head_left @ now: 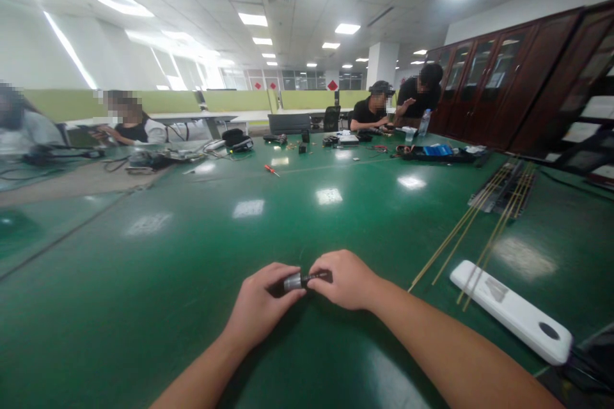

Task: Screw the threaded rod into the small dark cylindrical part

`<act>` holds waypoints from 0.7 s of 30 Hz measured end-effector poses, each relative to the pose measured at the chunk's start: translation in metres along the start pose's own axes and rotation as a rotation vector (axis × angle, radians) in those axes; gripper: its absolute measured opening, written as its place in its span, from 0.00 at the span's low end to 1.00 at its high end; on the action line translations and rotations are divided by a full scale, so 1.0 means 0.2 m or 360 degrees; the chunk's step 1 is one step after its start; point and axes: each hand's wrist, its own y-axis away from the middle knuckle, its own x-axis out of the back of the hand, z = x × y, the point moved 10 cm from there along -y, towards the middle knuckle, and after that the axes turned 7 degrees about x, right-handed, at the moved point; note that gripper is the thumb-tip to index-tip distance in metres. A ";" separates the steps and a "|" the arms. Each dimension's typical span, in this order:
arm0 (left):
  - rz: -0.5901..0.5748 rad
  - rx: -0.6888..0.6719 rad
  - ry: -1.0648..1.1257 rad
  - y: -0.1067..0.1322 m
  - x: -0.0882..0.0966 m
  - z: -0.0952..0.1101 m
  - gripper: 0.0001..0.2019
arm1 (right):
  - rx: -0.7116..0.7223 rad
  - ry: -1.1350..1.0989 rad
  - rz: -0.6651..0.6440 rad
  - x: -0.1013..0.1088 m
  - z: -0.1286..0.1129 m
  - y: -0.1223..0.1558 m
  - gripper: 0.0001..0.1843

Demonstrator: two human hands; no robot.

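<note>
My left hand (261,301) has its thumb and fingers closed round the silver end of a small silver-and-black cylinder (293,282), whose exact kind I cannot make out. A dark, narrower part (316,277) with small pale markings extends from it to the right. My right hand (344,281) pinches this dark part between thumb and fingers, which hide some of it. Both hands are close together, low over the green tabletop (201,332). Whether the silver and dark parts are joined or slightly apart cannot be told.
Thin yellowish sticks (463,223) and a long white device (511,313) lie to the right. Farther off are a red screwdriver (271,170), a black tray (432,153) and a water bottle (425,123). Several people sit or stand around the far side and left.
</note>
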 end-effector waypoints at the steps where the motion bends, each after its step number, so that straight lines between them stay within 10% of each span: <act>1: 0.0006 -0.0004 0.0003 0.00 0.00 0.00 0.12 | -0.0003 0.0002 -0.0001 0.00 0.00 0.00 0.10; 21: -0.0016 0.0048 0.0031 0.00 0.00 -0.01 0.11 | -0.0028 0.0011 -0.0008 0.03 0.00 0.01 0.09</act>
